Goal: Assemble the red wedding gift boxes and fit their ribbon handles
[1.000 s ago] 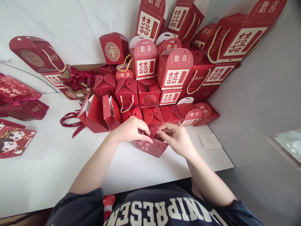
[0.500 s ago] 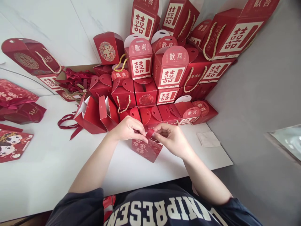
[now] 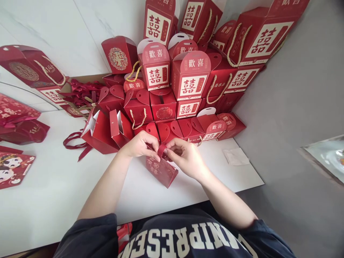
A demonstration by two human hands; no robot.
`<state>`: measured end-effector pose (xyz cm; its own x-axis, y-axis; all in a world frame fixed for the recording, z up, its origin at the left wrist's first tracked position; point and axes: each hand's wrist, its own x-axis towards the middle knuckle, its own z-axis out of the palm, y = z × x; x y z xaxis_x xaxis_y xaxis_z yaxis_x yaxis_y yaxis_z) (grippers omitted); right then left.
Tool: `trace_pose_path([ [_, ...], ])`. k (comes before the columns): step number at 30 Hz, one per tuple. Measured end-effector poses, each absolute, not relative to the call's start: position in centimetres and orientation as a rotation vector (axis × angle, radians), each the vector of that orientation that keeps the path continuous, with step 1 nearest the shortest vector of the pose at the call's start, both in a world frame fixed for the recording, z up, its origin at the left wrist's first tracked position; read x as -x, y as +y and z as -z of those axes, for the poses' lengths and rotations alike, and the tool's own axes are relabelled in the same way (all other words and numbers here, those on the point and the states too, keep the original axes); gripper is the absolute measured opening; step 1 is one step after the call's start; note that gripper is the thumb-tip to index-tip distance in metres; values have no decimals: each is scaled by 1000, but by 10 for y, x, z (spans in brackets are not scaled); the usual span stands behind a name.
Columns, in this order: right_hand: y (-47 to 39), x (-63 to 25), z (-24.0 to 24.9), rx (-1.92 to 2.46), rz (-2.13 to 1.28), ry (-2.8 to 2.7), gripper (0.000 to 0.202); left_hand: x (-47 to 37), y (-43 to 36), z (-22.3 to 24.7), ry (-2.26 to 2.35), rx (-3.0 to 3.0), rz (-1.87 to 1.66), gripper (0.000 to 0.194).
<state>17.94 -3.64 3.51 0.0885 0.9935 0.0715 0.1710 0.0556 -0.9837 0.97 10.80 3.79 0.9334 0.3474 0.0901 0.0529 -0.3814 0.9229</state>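
Observation:
A red ribbon [image 3: 161, 149] stands in a small loop at the top of a red gift box [image 3: 162, 172] with pale lettering on its front. My left hand [image 3: 143, 146] pinches the left side of the ribbon, and its fingers hide part of the box top. On the other side, my right hand [image 3: 185, 156] has its thumb and forefinger closed on the ribbon as well, its other fingers curled. The box is tilted over the white table [image 3: 129, 190]; its right edge shows a narrow opening.
Stacked red gift boxes [image 3: 192, 84] fill the back of the table. Two open red boxes [image 3: 100, 130] stand left of my hands, beside a loose ribbon [image 3: 77, 141]. A carton of ribbons [image 3: 83, 94] is behind them. A white tissue [image 3: 235, 156] lies right, near the grey wall [image 3: 290, 114].
Both hands and the held box appear slightly further left in view. The box has turned a little and its right edge shows more. Both hands still hold the ribbon.

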Motion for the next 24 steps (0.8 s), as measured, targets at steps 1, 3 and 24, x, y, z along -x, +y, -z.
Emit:
trace_pose_path([
  [1, -37, -179, -36, 1319, -1012, -1280, 12, -10, 109, -37, 294, -1932, -317, 38],
  [3, -37, -178, -37, 1310, -1019, -1269, 12, -9, 110, -35, 290, -1915, -304, 37],
  [24, -23, -188, -7, 787, -1492, -1067, 26, -8, 107, -37, 223, -1870, -311, 22],
])
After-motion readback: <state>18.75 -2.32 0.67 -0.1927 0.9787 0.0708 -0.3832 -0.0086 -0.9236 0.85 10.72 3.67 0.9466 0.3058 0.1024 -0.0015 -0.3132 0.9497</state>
